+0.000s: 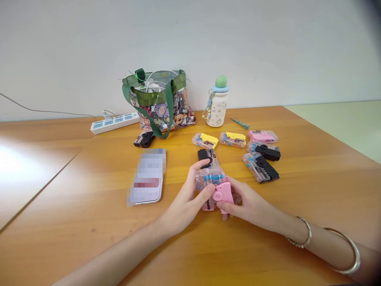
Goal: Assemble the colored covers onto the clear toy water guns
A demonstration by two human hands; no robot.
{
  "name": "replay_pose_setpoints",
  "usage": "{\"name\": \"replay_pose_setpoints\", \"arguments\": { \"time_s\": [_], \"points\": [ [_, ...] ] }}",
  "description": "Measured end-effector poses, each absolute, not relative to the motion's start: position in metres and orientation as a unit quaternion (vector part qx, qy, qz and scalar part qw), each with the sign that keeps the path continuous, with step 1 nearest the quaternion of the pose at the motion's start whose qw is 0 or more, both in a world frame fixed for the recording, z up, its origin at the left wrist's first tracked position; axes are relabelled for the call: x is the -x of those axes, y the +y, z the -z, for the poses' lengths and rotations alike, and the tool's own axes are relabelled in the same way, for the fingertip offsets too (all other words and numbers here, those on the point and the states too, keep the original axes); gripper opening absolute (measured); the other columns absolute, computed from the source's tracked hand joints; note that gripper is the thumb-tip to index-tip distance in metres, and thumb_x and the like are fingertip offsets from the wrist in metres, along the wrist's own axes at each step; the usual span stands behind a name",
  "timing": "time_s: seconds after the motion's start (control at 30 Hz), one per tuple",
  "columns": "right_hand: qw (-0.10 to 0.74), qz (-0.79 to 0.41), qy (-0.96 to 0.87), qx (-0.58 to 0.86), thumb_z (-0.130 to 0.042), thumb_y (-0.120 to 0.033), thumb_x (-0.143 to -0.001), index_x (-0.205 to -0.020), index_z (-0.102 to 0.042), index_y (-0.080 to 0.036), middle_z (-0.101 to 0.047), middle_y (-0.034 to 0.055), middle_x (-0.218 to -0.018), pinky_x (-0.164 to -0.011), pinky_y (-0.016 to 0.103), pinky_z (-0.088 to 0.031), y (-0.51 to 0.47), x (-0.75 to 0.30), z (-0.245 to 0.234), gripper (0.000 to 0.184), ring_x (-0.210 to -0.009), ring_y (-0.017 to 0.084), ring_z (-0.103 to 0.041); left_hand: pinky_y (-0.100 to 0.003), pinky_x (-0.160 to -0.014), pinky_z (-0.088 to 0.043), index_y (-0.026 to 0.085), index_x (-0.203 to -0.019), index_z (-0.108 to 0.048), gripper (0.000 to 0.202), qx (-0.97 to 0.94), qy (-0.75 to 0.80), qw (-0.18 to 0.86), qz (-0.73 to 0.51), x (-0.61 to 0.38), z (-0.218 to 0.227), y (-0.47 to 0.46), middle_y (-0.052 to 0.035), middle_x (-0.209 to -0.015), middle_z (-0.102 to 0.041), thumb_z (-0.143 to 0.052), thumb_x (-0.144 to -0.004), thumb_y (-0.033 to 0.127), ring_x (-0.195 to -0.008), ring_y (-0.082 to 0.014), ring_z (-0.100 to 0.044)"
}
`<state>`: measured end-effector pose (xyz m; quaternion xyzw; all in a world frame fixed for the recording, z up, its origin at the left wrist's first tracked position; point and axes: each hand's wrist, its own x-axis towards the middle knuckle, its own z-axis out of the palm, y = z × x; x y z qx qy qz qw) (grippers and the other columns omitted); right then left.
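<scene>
Both my hands meet at the middle of the wooden table (89, 222) around one small toy of clear plastic with a pink end (218, 190). My left hand (190, 200) wraps its clear part from the left, fingers closed on it. My right hand (244, 202) pinches the pink end from the right. Just behind the toy lies a similar clear piece with a black end (206, 156).
Further toys lie behind: two yellow-ended (205, 140) (233, 139), one pink (263, 136), two black (264, 150) (261, 167), one black by the bag (144, 139). A phone (148, 178) lies left. A cartoon tote bag (160, 105), bottle (218, 104), power strip (114, 122) and small screwdriver (239, 123) stand at the wall.
</scene>
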<state>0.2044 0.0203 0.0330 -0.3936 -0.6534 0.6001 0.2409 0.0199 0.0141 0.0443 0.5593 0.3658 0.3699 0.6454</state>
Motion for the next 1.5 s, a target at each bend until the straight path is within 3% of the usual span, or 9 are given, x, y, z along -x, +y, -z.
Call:
{"name": "replay_pose_setpoints", "arguments": {
  "time_s": [0.13, 0.37, 0.57, 0.83, 1.13, 1.27, 1.5],
  "points": [
    [0.262, -0.600, -0.654, 0.378, -0.057, -0.031, -0.086, -0.102, -0.047, -0.021, -0.060, -0.0006, -0.085, -0.061, 0.025, -0.051, 0.023, -0.208, -0.034, 0.021, -0.063, 0.011, -0.062, -0.031, -0.085, -0.046, 0.026, -0.128, -0.036, 0.039, -0.625, 0.398, 0.566, -0.362, -0.018, -0.046, 0.017, -0.0044, -0.113, -0.059, -0.049, -0.091, 0.035, -0.098, -0.0192, -0.058],
    [0.187, -0.574, -0.692, 0.395, -0.048, -0.045, -0.090, -0.111, -0.041, -0.020, -0.056, -0.0031, -0.066, -0.053, 0.024, -0.045, 0.027, -0.220, -0.035, 0.034, -0.055, 0.013, -0.058, -0.030, -0.063, -0.046, 0.024, -0.114, -0.042, 0.031, -0.669, 0.471, 0.497, -0.289, -0.015, -0.044, 0.022, 0.0027, -0.066, -0.064, -0.040, -0.093, 0.045, -0.058, -0.0180, -0.061],
    [0.163, -0.615, -0.670, 0.383, -0.043, -0.051, -0.091, -0.112, -0.039, -0.020, -0.047, -0.0047, -0.071, -0.049, 0.021, -0.042, 0.021, -0.216, -0.043, 0.038, -0.050, 0.007, -0.049, -0.028, -0.059, -0.040, 0.023, -0.096, -0.043, 0.022, -0.708, 0.515, 0.395, -0.277, -0.014, -0.040, 0.020, 0.0021, -0.067, -0.060, -0.042, -0.090, 0.044, -0.062, -0.0190, -0.057],
    [0.165, -0.674, -0.637, 0.336, -0.044, -0.051, -0.091, -0.106, -0.040, -0.020, -0.044, -0.0063, -0.068, -0.045, 0.018, -0.036, 0.019, -0.216, -0.041, 0.035, -0.047, 0.005, -0.040, -0.027, -0.060, -0.040, 0.023, -0.091, -0.041, 0.019, -0.706, 0.495, 0.421, -0.282, -0.015, -0.041, 0.018, 0.0016, -0.071, -0.059, -0.042, -0.090, 0.041, -0.065, -0.0183, -0.056],
    [0.124, -0.674, -0.627, 0.371, -0.050, -0.053, -0.087, -0.135, -0.029, -0.025, -0.042, -0.0061, -0.066, -0.043, 0.017, -0.034, 0.025, -0.221, -0.052, 0.060, -0.052, 0.007, -0.038, -0.026, -0.058, -0.040, 0.023, -0.101, -0.041, 0.020, -0.714, 0.482, 0.439, -0.255, -0.013, -0.047, 0.019, 0.0022, -0.070, -0.063, -0.043, -0.089, 0.039, -0.061, -0.0187, -0.059],
    [0.116, -0.675, -0.627, 0.372, -0.052, -0.051, -0.086, -0.129, -0.037, -0.024, -0.041, -0.0070, -0.062, -0.043, 0.017, -0.033, 0.030, -0.225, -0.058, 0.053, -0.051, 0.007, -0.036, -0.025, -0.050, -0.038, 0.023, -0.100, -0.043, 0.020, -0.727, 0.474, 0.442, -0.228, -0.013, -0.048, 0.019, 0.0039, -0.061, -0.059, -0.043, -0.089, 0.039, -0.051, -0.0177, -0.056],
    [0.162, -0.668, -0.635, 0.353, -0.046, -0.048, -0.091, -0.132, -0.033, -0.022, -0.040, -0.0066, -0.063, -0.044, 0.018, -0.029, 0.027, -0.222, -0.046, 0.050, -0.052, 0.008, -0.034, -0.025, -0.052, -0.038, 0.023, -0.102, -0.041, 0.020, -0.724, 0.485, 0.435, -0.226, -0.015, -0.045, 0.018, 0.0035, -0.061, -0.058, -0.041, -0.089, 0.039, -0.054, -0.0191, -0.057]
  ]
}}
